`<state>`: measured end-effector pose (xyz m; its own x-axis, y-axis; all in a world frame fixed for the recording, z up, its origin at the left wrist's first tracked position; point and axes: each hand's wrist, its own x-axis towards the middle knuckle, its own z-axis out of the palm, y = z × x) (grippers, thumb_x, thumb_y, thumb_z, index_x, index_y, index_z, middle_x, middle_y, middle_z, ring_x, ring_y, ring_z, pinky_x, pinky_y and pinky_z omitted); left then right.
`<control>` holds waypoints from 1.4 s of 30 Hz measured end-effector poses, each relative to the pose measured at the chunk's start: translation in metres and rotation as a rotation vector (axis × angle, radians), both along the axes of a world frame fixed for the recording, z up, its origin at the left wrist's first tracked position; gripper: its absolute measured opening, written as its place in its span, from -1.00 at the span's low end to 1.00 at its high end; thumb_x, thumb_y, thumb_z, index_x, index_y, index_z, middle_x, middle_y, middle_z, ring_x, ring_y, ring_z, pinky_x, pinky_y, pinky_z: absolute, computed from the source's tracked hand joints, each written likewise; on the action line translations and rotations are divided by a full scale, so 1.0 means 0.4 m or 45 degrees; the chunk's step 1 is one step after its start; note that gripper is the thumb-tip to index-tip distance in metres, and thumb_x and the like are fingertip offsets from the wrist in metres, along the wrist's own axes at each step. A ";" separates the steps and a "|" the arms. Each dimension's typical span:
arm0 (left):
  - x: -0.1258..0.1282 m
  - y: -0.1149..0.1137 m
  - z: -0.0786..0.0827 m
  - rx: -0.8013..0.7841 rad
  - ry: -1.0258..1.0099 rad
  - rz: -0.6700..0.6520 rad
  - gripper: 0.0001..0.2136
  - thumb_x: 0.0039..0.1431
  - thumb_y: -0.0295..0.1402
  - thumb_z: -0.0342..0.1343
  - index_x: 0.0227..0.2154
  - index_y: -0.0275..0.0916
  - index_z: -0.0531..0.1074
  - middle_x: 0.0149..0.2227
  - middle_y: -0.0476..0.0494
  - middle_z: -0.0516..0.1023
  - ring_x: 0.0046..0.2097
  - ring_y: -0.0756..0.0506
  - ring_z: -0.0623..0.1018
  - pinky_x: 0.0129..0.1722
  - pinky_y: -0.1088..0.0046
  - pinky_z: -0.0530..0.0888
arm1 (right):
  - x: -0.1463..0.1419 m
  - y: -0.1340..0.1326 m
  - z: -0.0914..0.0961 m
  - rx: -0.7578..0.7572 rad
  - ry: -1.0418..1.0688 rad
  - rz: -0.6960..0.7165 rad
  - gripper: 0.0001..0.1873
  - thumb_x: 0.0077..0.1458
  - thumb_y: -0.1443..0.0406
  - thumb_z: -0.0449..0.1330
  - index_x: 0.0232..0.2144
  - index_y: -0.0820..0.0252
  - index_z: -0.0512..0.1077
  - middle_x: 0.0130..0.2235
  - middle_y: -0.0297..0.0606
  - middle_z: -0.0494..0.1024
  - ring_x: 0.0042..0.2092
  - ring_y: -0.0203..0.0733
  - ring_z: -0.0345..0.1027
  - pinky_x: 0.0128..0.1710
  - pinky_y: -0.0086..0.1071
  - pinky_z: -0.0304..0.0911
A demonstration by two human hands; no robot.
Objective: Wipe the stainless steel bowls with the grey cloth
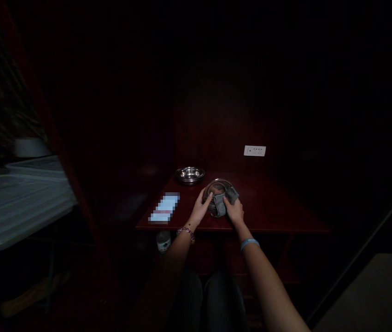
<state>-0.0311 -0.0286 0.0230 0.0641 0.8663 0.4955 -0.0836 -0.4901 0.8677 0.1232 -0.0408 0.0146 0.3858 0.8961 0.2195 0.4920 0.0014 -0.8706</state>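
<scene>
Just above the front part of a dark red desk (272, 207), my two hands hold a shiny metal bowl (217, 188), tilted with its inside toward me. My left hand (201, 207) grips the bowl's left side, thumb over the rim. In my right hand (234, 210) is a grey cloth (220, 204), pressed against the bowl's inside and folded over its right rim. The fingers behind the bowl are hidden. Farther back to the left, more metal bowls (190, 174) appear nested together on the desk.
A lit, blurred-out screen (164, 207) lies at the desk's left front. Below the edge there stands a bottle or jar (163, 241). A white socket plate (254, 151) is on the back wall. Stacked clear plastic lids or trays (26, 198) are at far left, beyond a partition.
</scene>
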 end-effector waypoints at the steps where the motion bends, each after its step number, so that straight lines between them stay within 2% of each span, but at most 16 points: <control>1: 0.001 0.000 -0.002 -0.015 0.004 -0.026 -0.53 0.12 -0.17 0.10 0.09 -0.19 0.27 0.15 -0.19 0.38 0.17 -0.15 0.37 0.23 0.26 0.22 | 0.000 0.000 0.000 -0.005 0.004 -0.008 -0.44 0.08 -0.01 0.10 0.08 0.05 0.36 -0.05 -0.21 0.52 -0.01 -0.04 0.40 0.02 -0.20 0.27; 6: 0.001 0.007 -0.016 -0.072 0.039 -0.035 -0.46 0.06 -0.21 0.18 0.10 -0.26 0.25 0.14 -0.25 0.39 0.16 -0.17 0.38 0.23 0.22 0.22 | 0.000 0.001 0.001 -0.007 0.015 -0.025 -0.45 0.08 0.00 0.09 0.08 0.07 0.36 -0.05 -0.21 0.52 -0.02 -0.04 0.40 0.01 -0.21 0.27; 16: -0.007 0.023 -0.039 -0.031 0.137 -0.026 -0.46 0.06 -0.19 0.18 0.10 -0.23 0.25 0.11 -0.23 0.42 0.14 -0.15 0.40 0.21 0.20 0.24 | -0.002 -0.005 0.005 0.005 0.020 -0.055 -0.48 0.12 0.03 0.05 0.07 0.08 0.36 -0.07 -0.22 0.52 -0.03 -0.09 0.41 0.01 -0.24 0.27; 30: -0.005 0.020 -0.026 0.015 0.076 -0.006 -0.44 0.08 -0.18 0.16 0.13 -0.19 0.18 0.17 -0.21 0.34 0.19 -0.14 0.33 0.24 0.24 0.19 | 0.001 0.002 0.001 0.056 0.053 -0.052 -0.49 0.12 0.04 0.06 0.07 0.07 0.36 -0.06 -0.23 0.52 -0.01 -0.10 0.39 0.03 -0.26 0.25; 36: -0.002 0.007 -0.015 -0.015 0.088 -0.020 -0.50 0.09 -0.15 0.14 0.06 -0.19 0.22 0.09 -0.20 0.40 0.13 -0.13 0.39 0.21 0.26 0.22 | 0.001 -0.001 0.002 0.038 0.037 -0.062 -0.48 0.12 0.03 0.05 0.08 0.07 0.35 -0.05 -0.21 0.51 -0.01 -0.08 0.39 0.02 -0.24 0.27; 39: -0.004 0.005 -0.009 -0.059 0.001 -0.005 -0.54 0.14 -0.13 0.08 0.06 -0.15 0.20 0.11 -0.18 0.37 0.14 -0.12 0.36 0.18 0.26 0.25 | 0.000 -0.001 0.002 0.040 0.033 -0.077 -0.47 0.12 0.03 0.05 0.08 0.10 0.35 -0.06 -0.20 0.51 -0.01 -0.07 0.40 0.01 -0.25 0.27; 42: -0.012 0.011 -0.012 -0.190 -0.056 0.058 -0.62 0.21 -0.06 -0.07 0.00 -0.13 0.21 0.08 -0.20 0.38 0.08 -0.13 0.40 0.04 0.24 0.38 | 0.001 0.002 0.001 0.015 0.035 -0.114 -0.46 0.11 0.02 0.04 0.08 0.10 0.35 -0.07 -0.18 0.52 -0.04 -0.05 0.42 -0.01 -0.22 0.28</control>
